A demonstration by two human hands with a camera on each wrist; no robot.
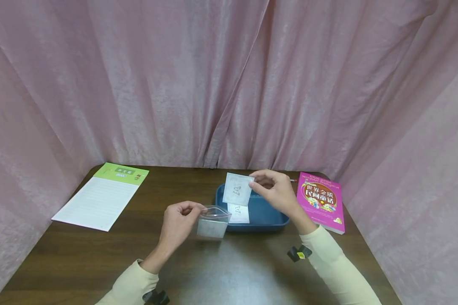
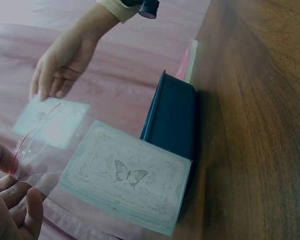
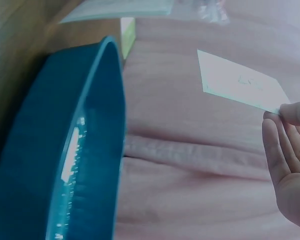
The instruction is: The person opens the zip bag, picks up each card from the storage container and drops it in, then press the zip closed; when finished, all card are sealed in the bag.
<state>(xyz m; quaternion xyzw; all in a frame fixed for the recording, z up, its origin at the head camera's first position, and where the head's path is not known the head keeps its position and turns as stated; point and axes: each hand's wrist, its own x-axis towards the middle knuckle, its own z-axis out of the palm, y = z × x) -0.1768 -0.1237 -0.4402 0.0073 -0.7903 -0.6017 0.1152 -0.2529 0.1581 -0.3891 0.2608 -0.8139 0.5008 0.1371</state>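
One hand, the left hand (image 1: 178, 222), pinches the top edge of a small clear plastic zip bag (image 1: 213, 226) with pale butterfly cards (image 2: 132, 185) inside, near the middle of the head view. To its upper right, the right hand (image 1: 277, 192) pinches the corner of a flat white card with a butterfly (image 1: 238, 189). That card hides the upper left corner of a dark blue plastic box (image 1: 267, 212), and a bright pink book (image 1: 322, 201) lies at the frame's right.
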